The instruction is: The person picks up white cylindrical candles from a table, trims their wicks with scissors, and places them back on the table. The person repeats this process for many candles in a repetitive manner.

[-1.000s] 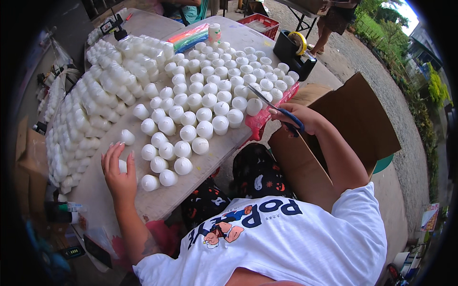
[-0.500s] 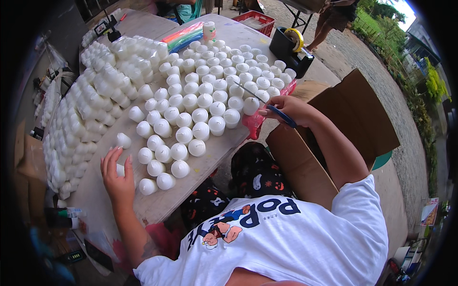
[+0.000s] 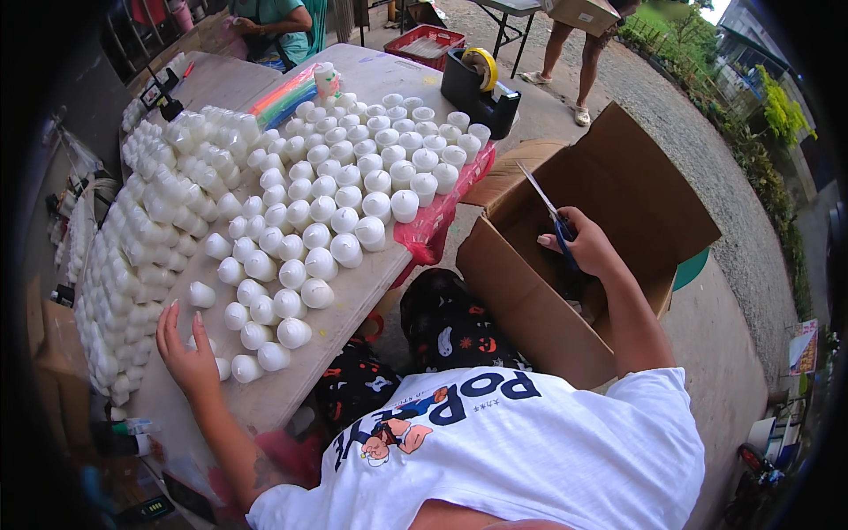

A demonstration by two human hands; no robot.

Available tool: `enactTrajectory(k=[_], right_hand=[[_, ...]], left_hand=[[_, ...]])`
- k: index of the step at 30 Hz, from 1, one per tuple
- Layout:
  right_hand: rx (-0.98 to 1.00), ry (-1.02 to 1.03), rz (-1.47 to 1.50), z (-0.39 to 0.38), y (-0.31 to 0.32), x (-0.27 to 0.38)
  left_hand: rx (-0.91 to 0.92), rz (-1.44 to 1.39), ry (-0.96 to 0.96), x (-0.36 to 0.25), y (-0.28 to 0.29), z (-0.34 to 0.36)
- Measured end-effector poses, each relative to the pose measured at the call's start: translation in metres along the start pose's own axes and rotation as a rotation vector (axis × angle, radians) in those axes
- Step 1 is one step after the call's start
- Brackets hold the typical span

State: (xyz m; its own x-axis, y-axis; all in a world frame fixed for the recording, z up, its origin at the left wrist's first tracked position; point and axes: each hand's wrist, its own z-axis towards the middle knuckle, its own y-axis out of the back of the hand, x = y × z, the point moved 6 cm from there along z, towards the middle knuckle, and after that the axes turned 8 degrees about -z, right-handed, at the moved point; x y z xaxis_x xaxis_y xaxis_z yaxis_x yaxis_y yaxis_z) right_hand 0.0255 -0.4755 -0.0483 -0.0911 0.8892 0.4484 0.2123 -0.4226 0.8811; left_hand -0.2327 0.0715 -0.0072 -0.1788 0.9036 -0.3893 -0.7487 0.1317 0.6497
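Rows of white votive candles (image 3: 322, 208) with wicks stand on the pale table (image 3: 291, 402). At the near left end of them my left hand (image 3: 190, 353) has its fingers stretched and spread. One candle (image 3: 201, 294) lies tipped just beyond its fingertips, and another is partly hidden behind the hand. My right hand (image 3: 587, 247) grips scissors (image 3: 541, 193) by their dark blue handles, the blades parted and pointing up and away. It is above the open cardboard box (image 3: 530, 305) to the right of the table.
Clear-wrapped candle packs (image 3: 146, 256) are heaped along the table's left. Pink-red plastic (image 3: 433, 225) hangs over the right edge, near a black tape dispenser (image 3: 481, 93). Colourful plastic bundles (image 3: 287, 97) lie at the back. Beyond are a red crate (image 3: 424, 44), a seated person and someone carrying a box.
My right hand has moved with the scissors from the candles' right edge to over the cardboard box. My left hand stays by the near left candles. The view has shifted.
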Motion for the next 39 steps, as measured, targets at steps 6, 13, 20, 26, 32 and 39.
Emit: enactTrajectory(k=[6, 13, 20, 26, 32, 39], right_hand=[[-0.089, 0.074, 0.214, 0.004, -0.031, 0.020], [-0.125, 0.398, 0.011, 0.024, -0.022, 0.044], [0.698, 0.317, 0.417, 0.092, 0.008, 0.046], [0.797, 0.308, 0.429, 0.111, -0.002, 0.045], [0.841, 0.295, 0.365, 0.139, -0.009, 0.046], [0.896, 0.323, 0.360, 0.148, -0.012, 0.053]], left_hand=[[-0.087, 0.011, -0.194, -0.088, 0.008, -0.024], [0.173, -0.199, -0.443, -0.172, -0.070, -0.070], [0.003, -0.030, -0.388, -0.169, -0.098, -0.066], [-0.049, 0.071, -0.349, -0.161, -0.100, -0.078], [-0.061, 0.084, -0.333, -0.165, -0.103, -0.078], [-0.062, 0.082, -0.319, -0.166, -0.104, -0.078]])
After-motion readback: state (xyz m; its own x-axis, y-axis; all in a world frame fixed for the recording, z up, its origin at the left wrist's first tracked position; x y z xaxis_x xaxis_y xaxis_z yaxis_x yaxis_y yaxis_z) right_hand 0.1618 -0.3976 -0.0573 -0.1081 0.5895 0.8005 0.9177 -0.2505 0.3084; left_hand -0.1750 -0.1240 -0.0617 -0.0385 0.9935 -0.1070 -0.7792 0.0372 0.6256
